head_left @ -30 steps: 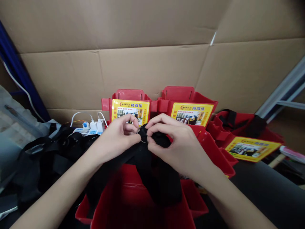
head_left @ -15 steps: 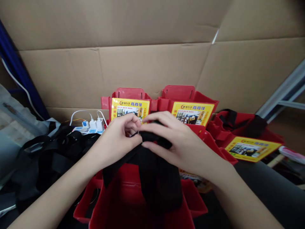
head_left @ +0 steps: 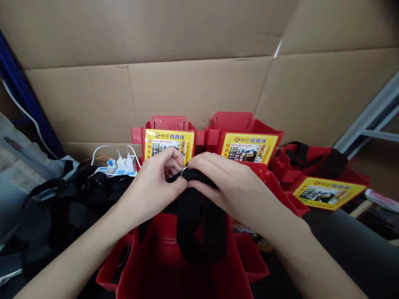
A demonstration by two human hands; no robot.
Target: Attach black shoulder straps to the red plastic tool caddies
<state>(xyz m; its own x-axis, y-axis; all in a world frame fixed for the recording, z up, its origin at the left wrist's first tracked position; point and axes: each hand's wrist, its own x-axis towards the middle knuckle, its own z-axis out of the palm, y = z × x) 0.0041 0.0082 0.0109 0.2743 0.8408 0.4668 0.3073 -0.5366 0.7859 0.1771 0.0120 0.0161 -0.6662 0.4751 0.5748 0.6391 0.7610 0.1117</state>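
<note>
Above a red plastic tool box (head_left: 168,245), my two hands meet at a black webbing strap (head_left: 190,220). A thin metal ring (head_left: 184,170) shows between the fingertips, with the strap bunched at it. My left hand (head_left: 160,174) pinches the ring and strap between thumb and bent fingers. From the other side, my right hand (head_left: 222,178) grips the folded strap, thumb below and fingers on top. A loop of the strap hangs down into the open box. The fingers partly hide the ring, so how the strap passes it cannot be made out.
Behind stand two red boxes with yellow labels (head_left: 249,147); another red box (head_left: 324,166) is at the right. Black straps (head_left: 62,211) lie heaped at the left near a power strip (head_left: 124,170) with chargers. A cardboard wall (head_left: 199,91) closes the back.
The strap has shifted between my hands, and the metal ring shows more clearly. My right hand has closed further over the strap; the hanging loop has moved slightly left and up.
</note>
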